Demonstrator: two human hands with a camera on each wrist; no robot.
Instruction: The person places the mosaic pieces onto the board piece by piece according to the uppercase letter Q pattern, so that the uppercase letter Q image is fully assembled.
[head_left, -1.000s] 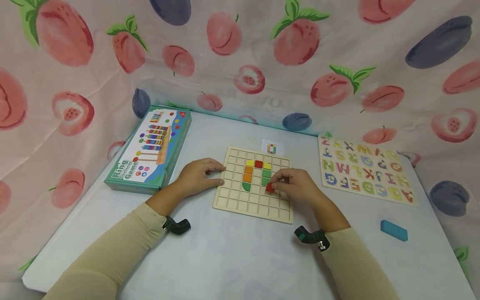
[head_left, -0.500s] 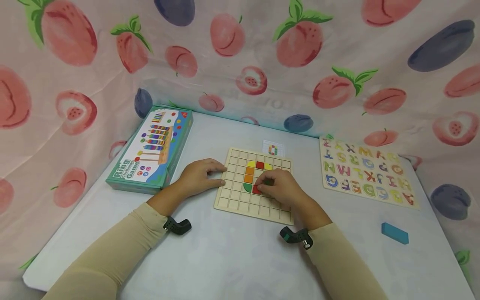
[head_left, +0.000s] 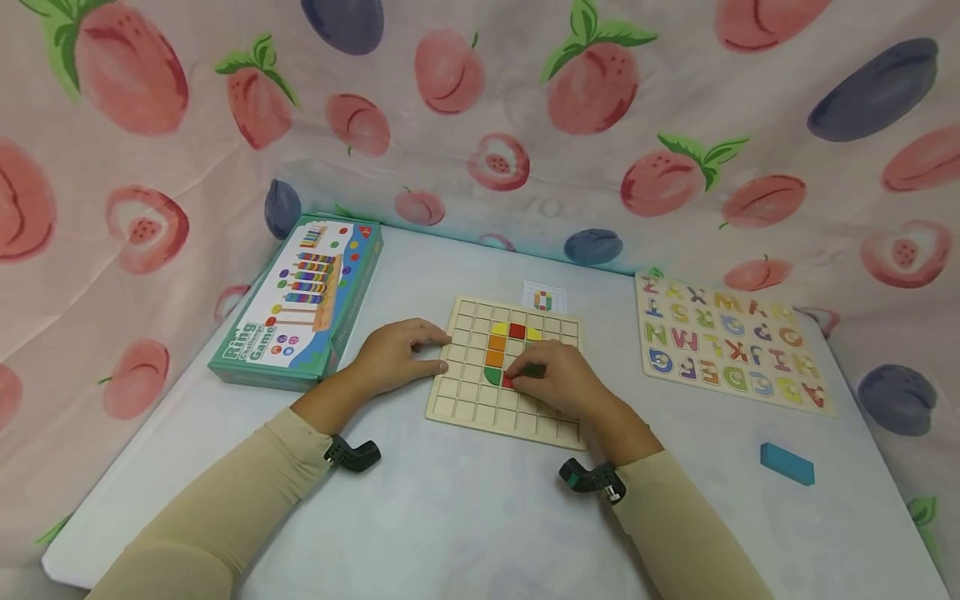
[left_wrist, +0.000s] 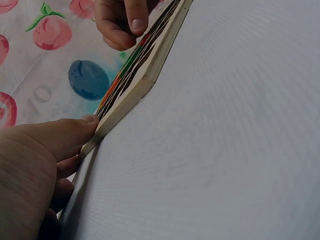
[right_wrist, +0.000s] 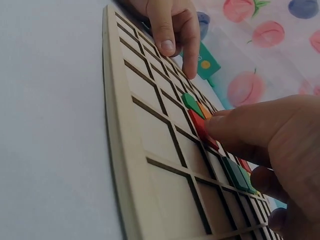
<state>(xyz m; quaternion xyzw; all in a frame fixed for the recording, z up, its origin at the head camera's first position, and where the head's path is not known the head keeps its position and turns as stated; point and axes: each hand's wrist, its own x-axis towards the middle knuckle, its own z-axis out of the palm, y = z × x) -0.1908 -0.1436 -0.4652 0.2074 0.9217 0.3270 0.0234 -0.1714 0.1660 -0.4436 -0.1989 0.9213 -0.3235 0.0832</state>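
Observation:
A square wooden grid board (head_left: 480, 410) lies on the table. My left hand (head_left: 393, 358) rests against its left edge, thumb and finger extended and spread. My right hand (head_left: 562, 379) is over the board, its thumb and fingers pinching a red square tile (right_wrist: 200, 127) at a cell beside a green rounded tile (head_left: 492, 376). Above that sit orange tiles (head_left: 496, 350), a yellow tile (head_left: 499, 329), another red tile (head_left: 517, 332) and a second yellow one. Green tiles (right_wrist: 235, 175) on the right side are mostly hidden by my right hand in the head view.
Behind the board lies a small pattern card (head_left: 543, 297). A Ring Challenge Game box (head_left: 300, 292) stands at the left. On the right are an alphabet board (head_left: 735, 346) and a blue block (head_left: 787, 463). A fruit-print cloth (head_left: 450, 167) hangs behind the table.
My right hand has moved left with the red tile, from the right side of the pattern to the cell beside the green rounded tile. The left hand has stayed at the board's edge.

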